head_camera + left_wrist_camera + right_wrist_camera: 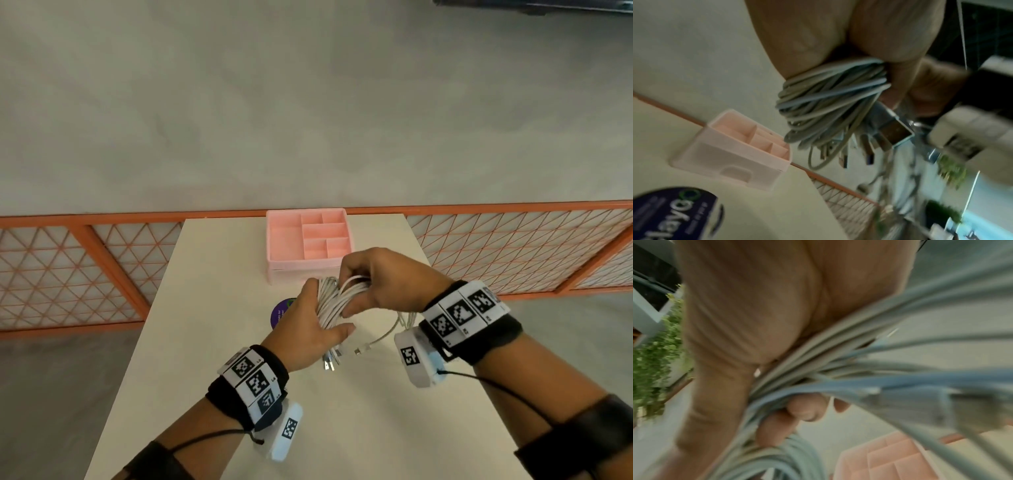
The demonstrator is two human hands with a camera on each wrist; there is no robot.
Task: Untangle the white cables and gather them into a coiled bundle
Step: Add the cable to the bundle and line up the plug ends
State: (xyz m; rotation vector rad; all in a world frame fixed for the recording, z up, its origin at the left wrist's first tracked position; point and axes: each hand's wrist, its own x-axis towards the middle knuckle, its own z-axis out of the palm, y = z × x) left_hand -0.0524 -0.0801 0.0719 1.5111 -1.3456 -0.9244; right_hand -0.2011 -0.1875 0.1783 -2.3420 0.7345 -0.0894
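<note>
A thick bundle of white cables (334,301) hangs above the middle of the white table (191,308), held between both hands. My left hand (310,329) grips its lower part, thumb across the strands. My right hand (380,281) curls over the upper loops from the right. Several USB plugs (330,361) dangle below my left hand, and one loose cable end (363,350) trails on the table. In the left wrist view the coiled strands (830,104) and metal plugs (894,129) hang under the palm. The right wrist view shows blurred strands (859,369) crossing my curled fingers (795,410).
A pink divided organizer box (308,240) stands at the table's far edge, just behind the hands. A round dark purple sticker (282,311) lies on the table under my left hand. An orange mesh railing (513,246) runs behind the table.
</note>
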